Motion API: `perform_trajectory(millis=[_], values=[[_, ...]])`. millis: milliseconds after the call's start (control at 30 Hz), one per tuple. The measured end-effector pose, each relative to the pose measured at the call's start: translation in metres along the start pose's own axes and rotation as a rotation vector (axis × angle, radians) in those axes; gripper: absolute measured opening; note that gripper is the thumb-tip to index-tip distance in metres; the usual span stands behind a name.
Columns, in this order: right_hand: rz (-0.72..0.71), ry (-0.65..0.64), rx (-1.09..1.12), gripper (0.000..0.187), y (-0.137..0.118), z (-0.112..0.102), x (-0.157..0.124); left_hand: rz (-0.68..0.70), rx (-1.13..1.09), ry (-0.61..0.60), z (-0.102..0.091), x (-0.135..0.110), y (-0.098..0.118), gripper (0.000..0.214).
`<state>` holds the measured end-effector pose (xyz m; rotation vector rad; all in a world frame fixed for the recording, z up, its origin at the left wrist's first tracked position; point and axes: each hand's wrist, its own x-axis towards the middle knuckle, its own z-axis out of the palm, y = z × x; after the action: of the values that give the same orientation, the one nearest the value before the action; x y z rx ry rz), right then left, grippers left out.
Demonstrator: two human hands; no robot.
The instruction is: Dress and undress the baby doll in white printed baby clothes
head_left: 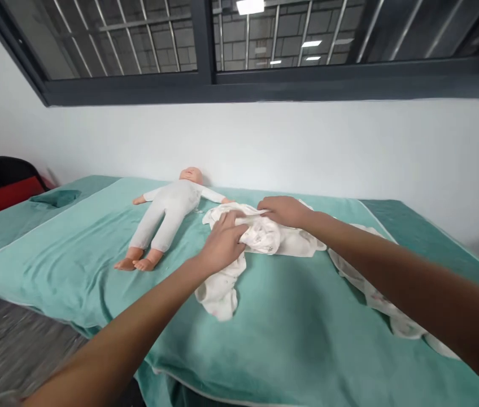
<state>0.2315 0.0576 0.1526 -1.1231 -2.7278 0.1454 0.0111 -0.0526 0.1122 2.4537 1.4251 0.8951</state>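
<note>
A crumpled white baby garment [260,234] with a small faint print lies on the green bed cover, bunched up between my hands. My left hand [225,240] grips its near left part, with a sleeve or leg hanging toward me below the fingers. Pinched in my right hand [284,211] is the far upper edge of the same garment. To the left of my hands a baby doll [175,200] in a white body suit lies on its back, head toward the wall and feet toward me.
Another white printed cloth [375,294] lies on the right, partly hidden under my right forearm. The green cover [265,350] spreads over the bed. Behind it stand a white wall [239,147] and a dark-framed window [239,90]. A black and red object [2,189] sits at far left.
</note>
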Motion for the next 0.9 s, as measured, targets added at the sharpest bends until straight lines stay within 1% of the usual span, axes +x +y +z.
perform_trajectory(millis=[33, 67, 133, 200, 233, 300, 367, 400, 433, 500, 533, 600, 667, 700, 733, 800, 867, 900], values=[[-0.038, 0.016, 0.002, 0.025, -0.009, -0.01, -0.013, 0.039, 0.093, 0.047, 0.0, 0.005, 0.008, 0.029], [-0.07, 0.038, 0.01, 0.025, -0.018, -0.02, -0.026, 0.07, 0.16, 0.056, 0.001, 0.01, 0.015, 0.032], [-0.11, 0.071, 0.023, 0.025, -0.032, -0.038, -0.051, 0.11, 0.239, -0.005, 0.001, 0.019, 0.025, 0.031], [-0.102, 0.086, 0.02, 0.024, -0.04, -0.054, -0.072, 0.115, 0.333, -0.049, -0.003, 0.027, 0.034, 0.025], [-0.066, 0.084, 0.011, 0.023, -0.042, -0.06, -0.082, 0.1, 0.39, -0.034, -0.007, 0.029, 0.04, 0.023], [0.086, 0.057, -0.002, 0.022, -0.039, -0.07, -0.095, 0.04, 0.488, 0.051, -0.017, 0.033, 0.053, 0.022], [0.268, 0.002, 0.02, 0.025, -0.032, -0.074, -0.104, -0.065, 0.524, 0.157, -0.029, 0.035, 0.068, 0.028], [0.329, -0.024, 0.047, 0.026, -0.029, -0.073, -0.106, -0.125, 0.52, 0.205, -0.034, 0.037, 0.075, 0.031], [0.353, -0.037, 0.089, 0.026, -0.027, -0.071, -0.108, -0.181, 0.503, 0.248, -0.039, 0.038, 0.082, 0.034], [0.308, -0.02, 0.214, 0.026, -0.028, -0.059, -0.108, -0.269, 0.426, 0.309, -0.043, 0.041, 0.092, 0.037], [0.281, 0.0, 0.304, 0.026, -0.033, -0.05, -0.108, -0.299, 0.364, 0.329, -0.043, 0.043, 0.095, 0.037], [0.277, 0.037, 0.567, 0.03, -0.05, -0.029, -0.106, -0.337, 0.205, 0.359, -0.04, 0.043, 0.098, 0.037], [0.327, 0.062, 0.916, 0.04, -0.072, -0.006, -0.103, -0.346, 0.019, 0.38, -0.035, 0.039, 0.1, 0.038], [0.329, 0.089, 1.068, 0.045, -0.084, 0.004, -0.101, -0.338, -0.074, 0.385, -0.033, 0.035, 0.102, 0.04], [0.32, 0.116, 1.197, 0.048, -0.094, 0.012, -0.098, -0.323, -0.17, 0.382, -0.032, 0.029, 0.104, 0.043], [0.29, 0.167, 1.366, 0.051, -0.108, 0.022, -0.091, -0.286, -0.389, 0.334, -0.034, 0.015, 0.108, 0.049], [0.254, 0.203, 1.453, 0.051, -0.113, 0.025, -0.084, -0.254, -0.649, 0.22, -0.038, -0.001, 0.109, 0.052], [0.237, 0.222, 1.459, 0.052, -0.112, 0.024, -0.082, -0.242, -0.758, 0.179, -0.039, -0.009, 0.106, 0.051]])
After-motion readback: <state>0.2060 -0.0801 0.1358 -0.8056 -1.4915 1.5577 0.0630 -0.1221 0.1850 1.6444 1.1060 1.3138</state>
